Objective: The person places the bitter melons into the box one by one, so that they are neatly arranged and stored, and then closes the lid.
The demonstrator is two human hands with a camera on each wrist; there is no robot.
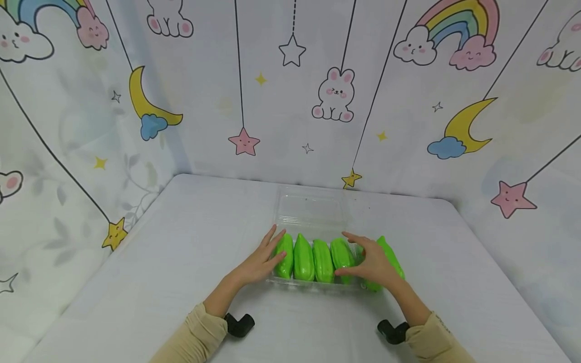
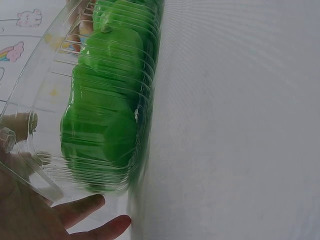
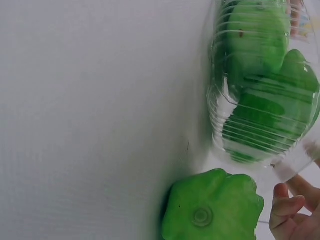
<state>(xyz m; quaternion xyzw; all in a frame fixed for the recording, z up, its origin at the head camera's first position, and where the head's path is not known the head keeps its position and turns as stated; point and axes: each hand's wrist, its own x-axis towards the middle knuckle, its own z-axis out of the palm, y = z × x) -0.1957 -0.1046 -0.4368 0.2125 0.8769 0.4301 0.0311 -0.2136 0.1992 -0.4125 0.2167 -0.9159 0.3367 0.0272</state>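
Several bright green, ribbed, fruit-shaped pieces [image 1: 304, 259] stand side by side in a clear plastic clamshell box [image 1: 313, 285]; its lid [image 1: 310, 206] lies folded back. My left hand [image 1: 256, 262] is at the box's left end, fingers extended and thumb by the leftmost piece. Over the right end is my right hand [image 1: 374, 262], thumb and forefinger spread apart around the rightmost boxed piece [image 1: 341, 254]. That piece leans in the right wrist view. Outside the box, another green piece [image 3: 215, 207] with a lobed end sits close by, partly hidden by my right hand in the head view.
Everything rests on a white-covered table [image 1: 181, 227]. Two black elbow-shaped parts, one by the left cuff [image 1: 239, 325] and one by the right cuff [image 1: 393, 331], show at the wrists. A curtain [image 1: 204, 101] printed with stars, moons and rabbits hangs behind the table.
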